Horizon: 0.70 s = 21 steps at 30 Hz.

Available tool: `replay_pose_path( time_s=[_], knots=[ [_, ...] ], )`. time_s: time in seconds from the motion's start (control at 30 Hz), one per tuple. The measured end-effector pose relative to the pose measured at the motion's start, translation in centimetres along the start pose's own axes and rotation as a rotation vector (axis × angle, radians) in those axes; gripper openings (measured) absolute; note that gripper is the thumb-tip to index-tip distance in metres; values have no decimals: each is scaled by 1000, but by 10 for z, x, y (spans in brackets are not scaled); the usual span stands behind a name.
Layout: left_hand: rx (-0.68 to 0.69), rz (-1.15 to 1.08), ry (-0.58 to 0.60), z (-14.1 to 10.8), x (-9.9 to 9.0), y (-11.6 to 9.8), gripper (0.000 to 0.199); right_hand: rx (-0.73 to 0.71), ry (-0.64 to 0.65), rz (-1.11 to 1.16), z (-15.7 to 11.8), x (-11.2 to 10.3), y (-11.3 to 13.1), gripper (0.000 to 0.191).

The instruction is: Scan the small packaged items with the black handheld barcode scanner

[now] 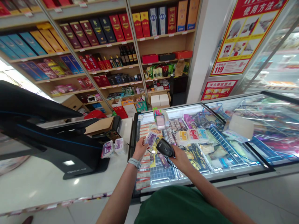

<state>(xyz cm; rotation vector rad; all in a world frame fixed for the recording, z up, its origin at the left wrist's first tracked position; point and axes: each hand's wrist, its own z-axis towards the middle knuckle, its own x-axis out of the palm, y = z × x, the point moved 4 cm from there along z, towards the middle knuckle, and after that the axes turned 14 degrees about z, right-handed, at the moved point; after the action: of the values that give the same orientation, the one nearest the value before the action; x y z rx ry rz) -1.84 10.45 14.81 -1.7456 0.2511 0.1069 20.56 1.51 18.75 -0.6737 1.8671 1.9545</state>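
My left hand [140,148], with a watch on its wrist, pinches a small flat purple-and-white pack [151,139] above the glass-topped freezer. In my right hand [181,159] is a black barcode scanner [164,147], its head tilted toward the pack and close to it. A dark cable hangs around the scanner. Similar packs lie to the right on the glass: a yellow one [183,135], a red one [193,134] and a blue one [202,133]. On the counter to the left sit two piles of purple-labelled packs, the nearer pile [107,149] and another pile [119,145].
A black checkout terminal [77,155] stands on the white counter [46,183] at left. The freezer [233,179] spans the right side, with an open white carton [240,128] on it. Shelves of boxed bottles [115,28] line the back wall. A pillar carries red signs [247,37].
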Motion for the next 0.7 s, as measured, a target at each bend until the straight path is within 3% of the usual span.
replay_pose_path(
  time_s=[0.7],
  knots=[
    [1, -86, 57, 1, 3, 4, 52, 3, -16, 2, -4, -2, -2, 31]
  ],
)
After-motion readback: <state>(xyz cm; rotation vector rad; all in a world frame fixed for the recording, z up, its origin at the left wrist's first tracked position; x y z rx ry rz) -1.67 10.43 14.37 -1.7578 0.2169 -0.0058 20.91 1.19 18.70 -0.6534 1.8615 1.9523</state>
